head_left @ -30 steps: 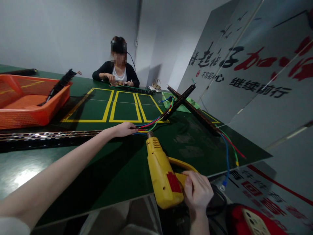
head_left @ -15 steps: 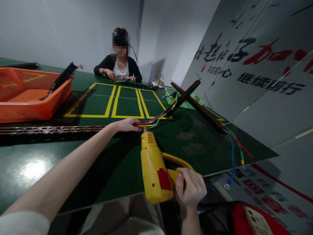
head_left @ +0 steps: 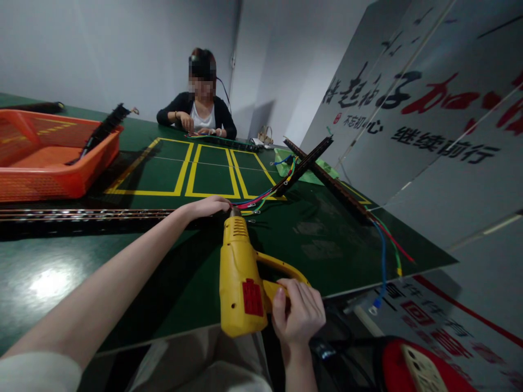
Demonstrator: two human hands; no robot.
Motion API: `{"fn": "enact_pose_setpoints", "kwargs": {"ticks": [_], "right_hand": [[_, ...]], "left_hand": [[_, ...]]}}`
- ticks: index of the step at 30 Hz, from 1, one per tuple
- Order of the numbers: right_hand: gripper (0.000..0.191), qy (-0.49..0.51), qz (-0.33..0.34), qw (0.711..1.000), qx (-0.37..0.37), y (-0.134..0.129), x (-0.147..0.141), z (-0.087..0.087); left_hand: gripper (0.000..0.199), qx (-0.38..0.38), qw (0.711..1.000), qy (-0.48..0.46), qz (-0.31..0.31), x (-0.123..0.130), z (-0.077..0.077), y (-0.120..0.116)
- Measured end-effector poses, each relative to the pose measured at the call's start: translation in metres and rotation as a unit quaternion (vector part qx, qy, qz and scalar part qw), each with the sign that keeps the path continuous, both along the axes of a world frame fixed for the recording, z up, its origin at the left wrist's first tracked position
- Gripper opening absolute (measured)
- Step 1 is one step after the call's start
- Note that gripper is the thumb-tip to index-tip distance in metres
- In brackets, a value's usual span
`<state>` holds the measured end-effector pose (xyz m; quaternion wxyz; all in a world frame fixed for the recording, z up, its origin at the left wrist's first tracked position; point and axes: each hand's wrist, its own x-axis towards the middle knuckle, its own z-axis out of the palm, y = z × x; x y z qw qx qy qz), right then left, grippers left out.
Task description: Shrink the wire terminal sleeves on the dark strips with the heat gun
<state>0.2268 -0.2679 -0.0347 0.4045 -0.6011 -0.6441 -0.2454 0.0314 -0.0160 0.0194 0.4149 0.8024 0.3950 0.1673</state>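
In my right hand (head_left: 297, 307) is the handle of a yellow heat gun (head_left: 241, 272), its metal nozzle tilted up toward my left hand. My left hand (head_left: 210, 206) closes around a bundle of coloured wires (head_left: 255, 201), red, blue and green, with metal ring terminals at their loose ends. Those ends stick out to the right, just beyond the nozzle. A long black strip with copper-coloured bars (head_left: 90, 215) lies along the table to the left, and its right end runs under my left hand. The fingertips are partly hidden.
An orange basket (head_left: 61, 182) with a black strip leaning in it stands at left. Two crossed black strips (head_left: 314, 155) with wires rest over a green basket (head_left: 281, 163) at right. Across the green table (head_left: 327, 218) sits a co-worker (head_left: 200, 117). A red stool (head_left: 400, 365) stands lower right.
The heat gun has moved left in my right hand, bringing its nozzle closer to my left hand's fingers. My left hand has shifted slightly left and still holds the wires.
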Motion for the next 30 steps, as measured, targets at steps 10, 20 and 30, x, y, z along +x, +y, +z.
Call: {"fn": "enact_pose_setpoints", "kwargs": {"ticks": [10, 20, 30], "right_hand": [[0.021, -0.010, 0.005, 1.000, -0.002, 0.000, 0.006, 0.001], [0.024, -0.044, -0.041, 0.998, 0.016, -0.005, 0.043, 0.003], [0.023, -0.048, -0.049, 0.998, 0.012, -0.005, 0.038, 0.003]], "left_hand": [[0.051, -0.040, 0.997, -0.033, 0.049, 0.001, -0.002, -0.002], [0.048, 0.044, 0.999, 0.014, -0.007, 0.001, -0.007, 0.002], [0.052, 0.052, 0.998, 0.028, -0.006, 0.001, -0.006, 0.002]]}}
